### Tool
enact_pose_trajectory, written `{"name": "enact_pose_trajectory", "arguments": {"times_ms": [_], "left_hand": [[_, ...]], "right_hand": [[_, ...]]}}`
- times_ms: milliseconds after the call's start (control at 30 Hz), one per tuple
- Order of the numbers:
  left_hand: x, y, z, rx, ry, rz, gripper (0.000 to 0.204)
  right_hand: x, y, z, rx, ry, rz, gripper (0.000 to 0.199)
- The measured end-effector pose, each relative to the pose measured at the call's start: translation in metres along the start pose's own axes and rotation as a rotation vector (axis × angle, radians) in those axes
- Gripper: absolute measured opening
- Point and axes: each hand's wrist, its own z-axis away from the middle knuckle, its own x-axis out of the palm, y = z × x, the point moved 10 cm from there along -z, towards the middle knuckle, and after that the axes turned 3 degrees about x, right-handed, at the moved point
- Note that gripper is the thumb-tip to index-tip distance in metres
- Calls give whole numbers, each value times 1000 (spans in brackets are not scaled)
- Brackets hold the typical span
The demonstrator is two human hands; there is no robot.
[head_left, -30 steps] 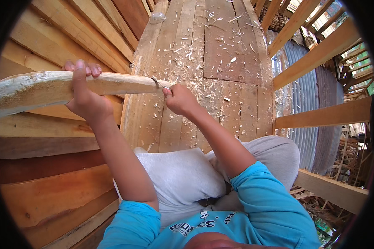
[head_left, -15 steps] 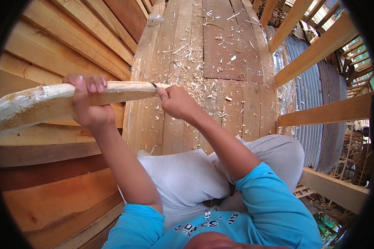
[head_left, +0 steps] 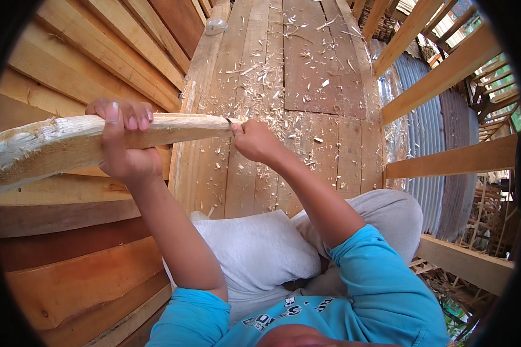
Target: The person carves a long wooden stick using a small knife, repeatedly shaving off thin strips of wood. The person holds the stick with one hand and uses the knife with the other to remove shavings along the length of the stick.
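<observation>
My left hand (head_left: 124, 144) grips a long, pale, roughly carved piece of wood (head_left: 58, 144) that runs from the far left edge to a tapered tip near the middle. Its fingers wrap over the top. My right hand (head_left: 257, 141) is closed around a small dark blade (head_left: 230, 121), whose tip touches the tapered end of the wood. Both forearms come up from the lower edge, with turquoise sleeves at the bottom.
A plank floor (head_left: 307, 75) strewn with wood shavings stretches ahead. A wall of stacked wooden boards (head_left: 69, 75) rises on the left. A wooden railing (head_left: 446, 162) with corrugated metal sheet (head_left: 428, 98) behind stands on the right. My knees in grey trousers (head_left: 260, 254) are below.
Both hands and the piece of wood have shifted slightly right and lower in view; the blade stays at the wood's tip.
</observation>
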Motion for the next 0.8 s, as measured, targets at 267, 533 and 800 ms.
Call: {"name": "enact_pose_trajectory", "arguments": {"times_ms": [267, 533, 800], "left_hand": [[4, 2, 0, 11, -57, -34, 15], [5, 3, 1, 9, -11, -26, 13], [5, 2, 0, -1, -65, -11, 13]], "right_hand": [[-7, -23, 14, -56, -36, -84, 47], [-5, 8, -10, -10, -46, -135, 46], [-26, 52, -20, 212, 103, 392, 41]]}}
